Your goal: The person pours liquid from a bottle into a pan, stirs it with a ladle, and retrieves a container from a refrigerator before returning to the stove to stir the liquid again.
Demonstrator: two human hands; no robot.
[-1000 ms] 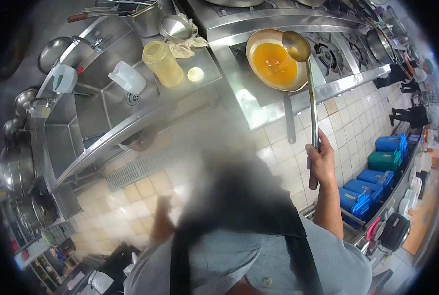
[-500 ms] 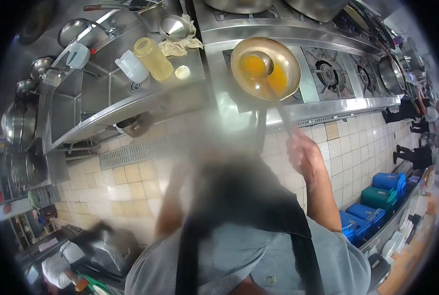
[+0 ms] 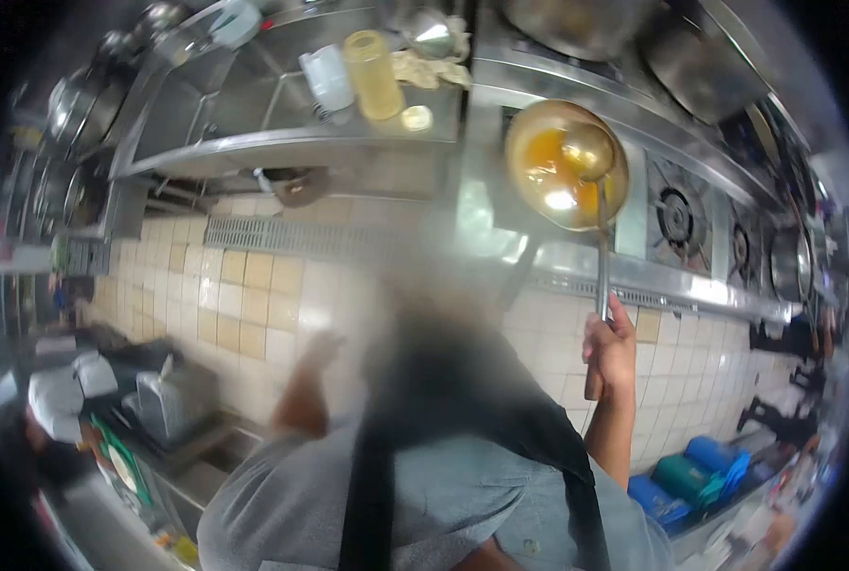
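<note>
My right hand [image 3: 613,347] is closed around the handle of a long metal ladle [image 3: 602,252]. The ladle's bowl rests inside a round, shallow metal pan [image 3: 522,186], over a shiny orange-yellow liquid [image 3: 544,152] that looks like oil or beaten egg. This pan sits on the stove, tilted slightly toward me. Low on the left, my left hand [image 3: 320,350] hangs near my apron, away from any object. A haze in the middle of the view blurs its fingers, so their state is unclear.
Left of the stove are a sink [image 3: 244,100], a yellowish bottle [image 3: 373,76], a white jug [image 3: 327,78] and a crumpled cloth [image 3: 430,70]. Large pots [image 3: 577,24] stand behind. A bare burner [image 3: 675,214] lies right of the pan; blue and green bins [image 3: 686,479] stand lower right.
The ladle's bowl has shifted from the pan's left to its right side, and its handle is now more upright. My view has turned, and the right hand shows lower.
</note>
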